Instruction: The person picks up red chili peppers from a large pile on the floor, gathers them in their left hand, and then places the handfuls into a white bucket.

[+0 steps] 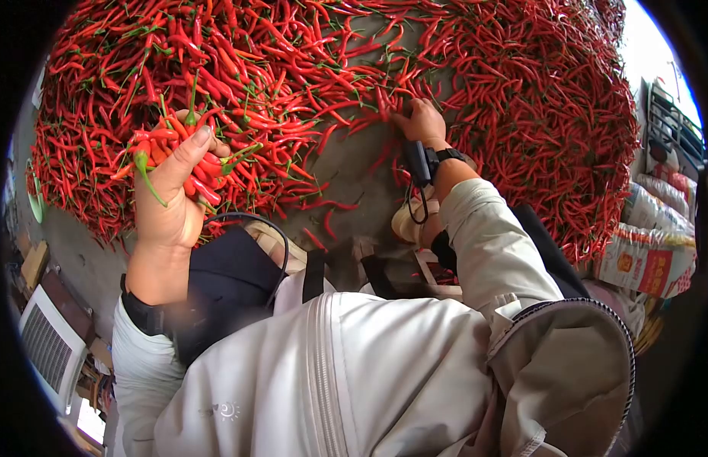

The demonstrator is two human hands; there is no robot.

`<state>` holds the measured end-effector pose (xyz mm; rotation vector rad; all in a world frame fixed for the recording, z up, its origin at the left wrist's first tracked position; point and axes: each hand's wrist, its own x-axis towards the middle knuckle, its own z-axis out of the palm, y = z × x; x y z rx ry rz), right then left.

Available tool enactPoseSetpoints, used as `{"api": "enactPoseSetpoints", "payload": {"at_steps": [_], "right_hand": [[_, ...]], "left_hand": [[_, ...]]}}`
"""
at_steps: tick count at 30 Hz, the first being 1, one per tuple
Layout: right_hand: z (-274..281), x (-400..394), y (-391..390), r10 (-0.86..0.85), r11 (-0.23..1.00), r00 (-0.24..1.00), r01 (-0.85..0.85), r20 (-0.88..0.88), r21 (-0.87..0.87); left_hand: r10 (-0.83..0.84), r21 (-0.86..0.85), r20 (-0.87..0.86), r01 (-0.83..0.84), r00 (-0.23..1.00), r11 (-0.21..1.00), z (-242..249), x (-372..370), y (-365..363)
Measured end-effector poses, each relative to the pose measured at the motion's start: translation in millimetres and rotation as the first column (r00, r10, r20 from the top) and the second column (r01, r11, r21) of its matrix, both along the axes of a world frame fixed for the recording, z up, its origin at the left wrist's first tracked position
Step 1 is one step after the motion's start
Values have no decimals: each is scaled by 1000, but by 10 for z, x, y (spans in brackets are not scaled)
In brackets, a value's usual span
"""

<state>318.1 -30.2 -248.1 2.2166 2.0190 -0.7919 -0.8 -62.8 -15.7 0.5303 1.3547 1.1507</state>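
Observation:
A bunch of red chili peppers [205, 169] with green stems is gripped in my left hand [173, 171], thumb pressed across them, raised over the left pile of chili peppers [255, 68]. My right hand [422, 122] reaches down to the floor between the two piles. Its fingers are curled at some loose chili peppers [382, 103], and the back of the hand hides whatever is between the fingertips. To its right rises a second, darker-looking pile of chili peppers [536, 114].
Stray peppers lie on the grey concrete floor [354, 156] between the piles. Printed sacks [647, 259] are stacked at the right. A white louvred panel [49, 346] stands at the lower left. A black device with a looped cord [421, 164] is strapped on my right wrist.

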Motion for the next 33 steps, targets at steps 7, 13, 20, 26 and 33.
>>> {"api": "enactPoseSetpoints", "payload": {"at_steps": [7,13,20,26,33], "right_hand": [[-117,-137,31,7,999,999,-5,-49,54],[108,-259,93,-209,959,977,212,38,-187],[-81,-323,59,-37,989,994,22,-102,-144],[-181,-377,-48,-427,903,823,364,-376,-228],[602,-941,54,-519,612,-524,323,-675,-721]], "left_hand": [[-43,10,-25,44,999,999,38,7,-3],[-1,29,6,1,1000,1000,28,13,-14],[16,37,17,-17,1000,999,36,19,-16],[38,32,-6,-38,999,999,18,20,-15],[14,-20,24,-14,1000,1000,22,40,0]]}}
